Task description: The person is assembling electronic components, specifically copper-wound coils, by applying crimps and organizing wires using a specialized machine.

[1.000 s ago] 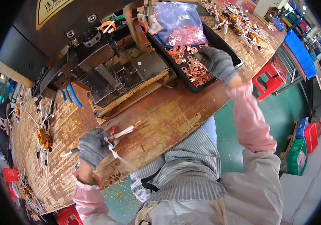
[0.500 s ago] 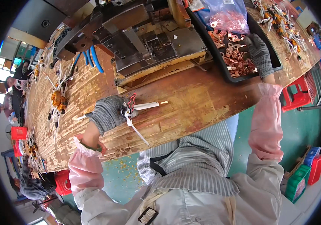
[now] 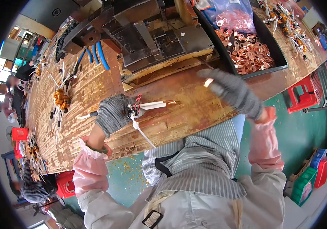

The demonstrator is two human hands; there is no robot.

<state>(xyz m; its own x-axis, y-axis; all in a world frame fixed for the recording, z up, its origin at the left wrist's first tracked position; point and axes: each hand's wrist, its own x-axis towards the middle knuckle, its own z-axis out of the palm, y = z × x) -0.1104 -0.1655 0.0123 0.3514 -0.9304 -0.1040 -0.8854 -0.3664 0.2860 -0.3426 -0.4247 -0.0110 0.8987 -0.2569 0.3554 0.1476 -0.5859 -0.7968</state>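
My left hand (image 3: 113, 113), in a grey glove, is closed around a bundle of wires over the worn wooden table. Out of its right side stick white sleeved leads (image 3: 153, 105) with bare copper ends, a red and black twisted wire (image 3: 137, 104), and a white tie (image 3: 145, 136) hanging toward the table's near edge. My right hand (image 3: 230, 89), gloved in grey and somewhat smeared by motion, pinches a small copper terminal lug (image 3: 208, 82) at its fingertips. It is above the table, between the left hand's leads and the black tray (image 3: 260, 74) of copper lugs (image 3: 253, 53).
A heavy metal press (image 3: 163, 45) stands just beyond my hands, with blue hoses (image 3: 101, 56) at its left. Coils with wires (image 3: 61, 100) lie on the table's left, more wired parts (image 3: 285, 28) at the far right. A red stool (image 3: 302, 95) stands right of the table.
My right hand has come out of the lug tray and moved left and nearer, now holding a copper lug. The left hand keeps its hold; its leads look more spread apart.
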